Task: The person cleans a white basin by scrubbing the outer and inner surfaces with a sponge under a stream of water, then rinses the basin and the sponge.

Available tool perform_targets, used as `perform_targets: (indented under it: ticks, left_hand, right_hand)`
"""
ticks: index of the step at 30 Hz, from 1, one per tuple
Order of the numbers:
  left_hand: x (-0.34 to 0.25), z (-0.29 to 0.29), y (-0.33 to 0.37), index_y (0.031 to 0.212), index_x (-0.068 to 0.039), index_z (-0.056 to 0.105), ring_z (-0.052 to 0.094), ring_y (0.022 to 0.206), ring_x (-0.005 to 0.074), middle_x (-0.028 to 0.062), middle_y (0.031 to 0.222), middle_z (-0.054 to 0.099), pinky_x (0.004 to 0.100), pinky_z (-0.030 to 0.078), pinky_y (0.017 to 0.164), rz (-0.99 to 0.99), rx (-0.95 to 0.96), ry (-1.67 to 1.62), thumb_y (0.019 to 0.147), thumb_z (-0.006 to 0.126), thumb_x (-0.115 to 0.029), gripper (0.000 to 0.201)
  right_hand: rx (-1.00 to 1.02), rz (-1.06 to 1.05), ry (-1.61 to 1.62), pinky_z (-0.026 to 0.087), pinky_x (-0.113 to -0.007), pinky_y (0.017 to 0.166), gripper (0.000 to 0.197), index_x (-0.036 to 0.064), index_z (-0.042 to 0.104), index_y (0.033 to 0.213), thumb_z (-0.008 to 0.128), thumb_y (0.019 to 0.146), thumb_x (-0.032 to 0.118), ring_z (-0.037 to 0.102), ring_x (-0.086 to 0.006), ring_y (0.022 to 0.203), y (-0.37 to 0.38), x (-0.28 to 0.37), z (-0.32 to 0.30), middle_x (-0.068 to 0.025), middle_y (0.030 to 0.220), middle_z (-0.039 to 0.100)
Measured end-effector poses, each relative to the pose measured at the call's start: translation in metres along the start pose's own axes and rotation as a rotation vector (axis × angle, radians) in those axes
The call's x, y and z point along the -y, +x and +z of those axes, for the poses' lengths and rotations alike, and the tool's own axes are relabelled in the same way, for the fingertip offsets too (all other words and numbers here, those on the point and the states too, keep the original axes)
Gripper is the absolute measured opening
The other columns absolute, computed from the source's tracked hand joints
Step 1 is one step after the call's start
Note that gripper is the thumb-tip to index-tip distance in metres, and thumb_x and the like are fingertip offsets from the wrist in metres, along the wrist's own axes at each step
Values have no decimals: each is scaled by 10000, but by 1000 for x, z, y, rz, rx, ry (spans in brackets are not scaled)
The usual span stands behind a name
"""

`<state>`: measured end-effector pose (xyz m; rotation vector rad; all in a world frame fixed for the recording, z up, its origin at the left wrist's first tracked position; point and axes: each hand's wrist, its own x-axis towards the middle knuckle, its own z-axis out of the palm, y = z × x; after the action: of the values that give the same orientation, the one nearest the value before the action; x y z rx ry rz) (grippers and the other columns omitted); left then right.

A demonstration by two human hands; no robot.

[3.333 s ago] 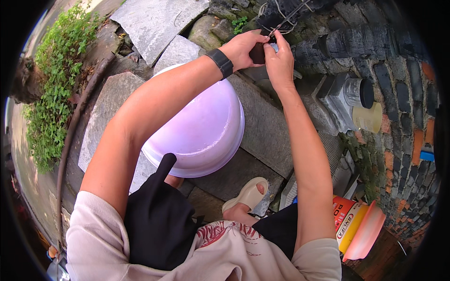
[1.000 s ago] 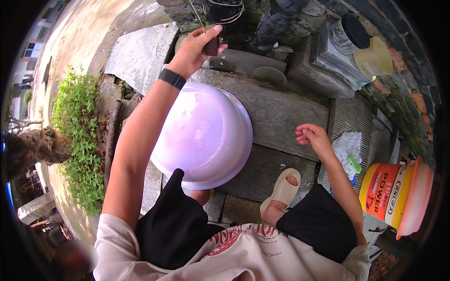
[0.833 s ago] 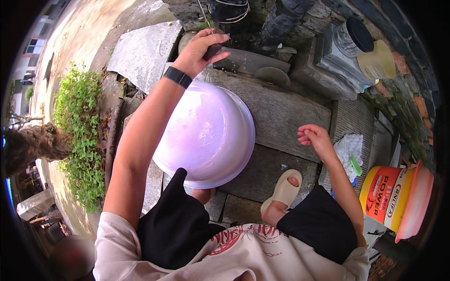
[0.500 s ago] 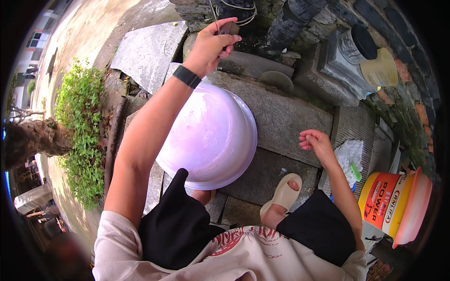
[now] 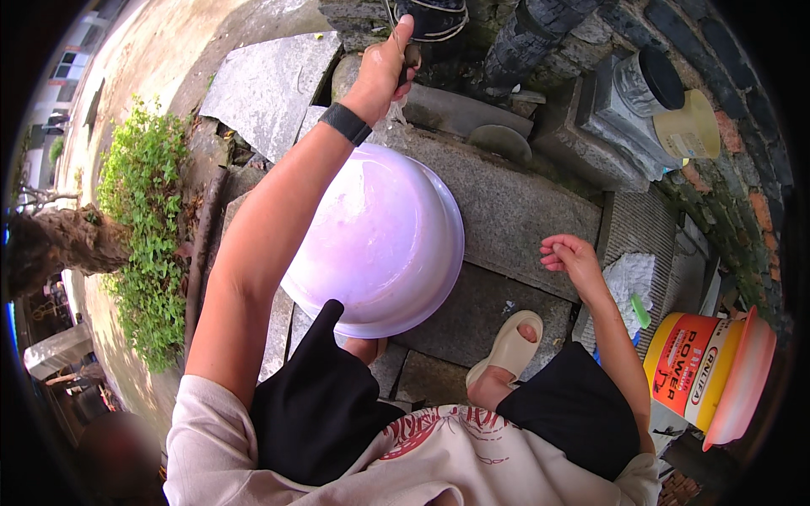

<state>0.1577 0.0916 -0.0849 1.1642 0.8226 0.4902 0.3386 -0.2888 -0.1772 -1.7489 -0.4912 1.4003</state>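
Left hand wrapped round a dark piece at twelve o'clock

We have our left hand [image 5: 383,72] at twelve o'clock, thumb up and fingers curled round the dark piece [image 5: 412,56]; a thin rod [image 5: 389,10] rises beside the thumb, close to the black bundle [image 5: 437,21]. We cannot tell whether rod and piece are joined. Our right hand [image 5: 570,258], at three o'clock, hangs free with its fingers loosely bent and nothing in them.

We judge the step in hand to be one-handed holding, beyond the lilac basin [image 5: 363,232] near the middle; any next move calls for a steady left grip, clear of the bundle.

Of writing, we see large lettering and a pale label on the yellow-and-orange bucket [image 5: 685,368] at four o'clock, and red print on the shirt [image 5: 396,468] at six. Marks on the pale tub [image 5: 688,125] at two are too small to read
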Motion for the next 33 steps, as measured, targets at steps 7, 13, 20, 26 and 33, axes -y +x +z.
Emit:
perform_targets:
  ticks: [7,13,20,26,33]
  left_hand:
    - [13,-15,2,1162,-46,540,624,915,167,71,1045,616,318,532,808,83,77,-177,908,637,-117,281]
    - [9,-17,-9,1210,-39,536,622,1030,192,96,1116,622,357,524,897,-35,194,-307,904,619,-59,318]
    - [21,-17,-15,1211,-1,511,531,1193,334,236,1240,549,474,409,1055,54,427,-527,880,562,-43,337]
    - [10,-30,-26,1009,-46,549,609,1085,292,195,1153,611,451,494,946,-12,219,-447,938,609,-300,271]
    - [0,-26,-34,1116,-16,579,622,1039,249,149,1063,632,451,538,881,-71,199,-484,953,562,-421,436]
  right_hand:
    - [-2,0,3,534,-268,729,248,-22,627,1106,483,974,131,656,-151,824,2,1,-1,-94,983,666]
    - [36,-177,-49,535,-278,751,351,-6,513,1293,513,968,129,648,-163,917,8,44,15,-124,1174,604]
    - [76,-346,135,559,-305,765,533,-31,415,1372,630,927,168,646,-195,960,55,175,116,-199,1234,552]
    - [183,-470,-6,554,-249,639,270,-52,607,1097,645,895,123,642,-134,716,118,209,147,-99,925,654]
    - [46,-652,-341,543,-361,652,262,0,643,1103,597,894,152,651,-217,820,139,227,166,-113,921,656]
